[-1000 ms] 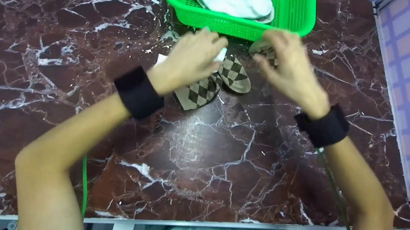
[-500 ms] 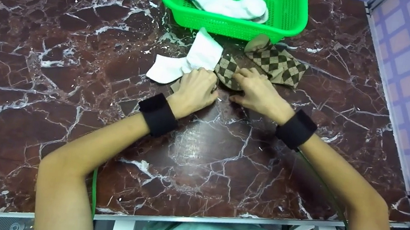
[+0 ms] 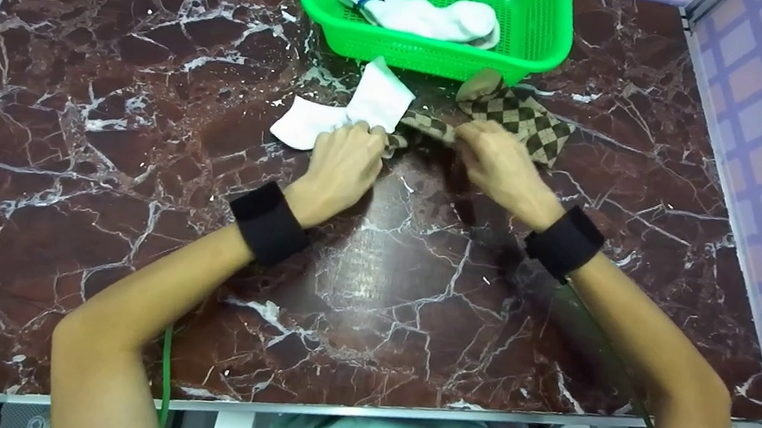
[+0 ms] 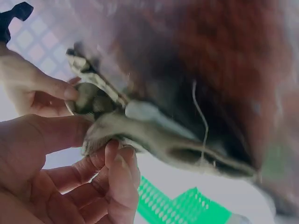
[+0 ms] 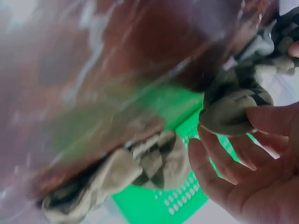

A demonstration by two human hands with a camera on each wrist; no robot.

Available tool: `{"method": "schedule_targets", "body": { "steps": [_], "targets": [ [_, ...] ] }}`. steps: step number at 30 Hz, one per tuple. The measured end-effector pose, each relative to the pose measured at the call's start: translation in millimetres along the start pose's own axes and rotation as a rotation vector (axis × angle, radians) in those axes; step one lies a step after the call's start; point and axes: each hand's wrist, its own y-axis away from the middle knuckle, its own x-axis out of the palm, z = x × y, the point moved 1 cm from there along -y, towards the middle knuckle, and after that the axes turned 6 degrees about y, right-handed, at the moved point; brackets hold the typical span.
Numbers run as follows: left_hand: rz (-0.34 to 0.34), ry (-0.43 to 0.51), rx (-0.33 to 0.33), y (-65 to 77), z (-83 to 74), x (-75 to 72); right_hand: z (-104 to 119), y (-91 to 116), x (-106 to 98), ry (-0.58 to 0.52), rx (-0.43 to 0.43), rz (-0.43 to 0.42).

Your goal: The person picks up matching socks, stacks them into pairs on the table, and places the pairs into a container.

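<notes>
Between the two hands stretches a brown checkered sock (image 3: 431, 126), lifted a little off the table. My left hand (image 3: 345, 168) pinches its cuff end; in the left wrist view the beige sock edge (image 4: 159, 140) lies between thumb and fingers. My right hand (image 3: 507, 174) pinches the plain toe (image 5: 229, 116) of the same sock. A matching checkered sock (image 3: 526, 120) lies just beyond the right hand, its toe against the basket. White socks (image 3: 381, 99) lie beyond the left hand, partly covered by it.
A green plastic basket (image 3: 424, 56) stands at the back with a blue-striped white sock (image 3: 434, 20) in it. Dark marbled tabletop (image 3: 376, 339) extends all around. A checked partition (image 3: 755, 173) borders the right side.
Both hands came down from near the basket onto the checkered sock. The white socks and second checkered sock were uncovered. Since half a second ago, the held sock has been raised and pulled out straighter.
</notes>
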Motion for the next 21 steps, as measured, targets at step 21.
{"method": "schedule_targets", "body": {
  "steps": [21],
  "targets": [
    [-0.122, 0.298, 0.000, 34.4, 11.8, -40.4, -4, 68, -55, -0.283, 0.086, -0.326]
  ]
}}
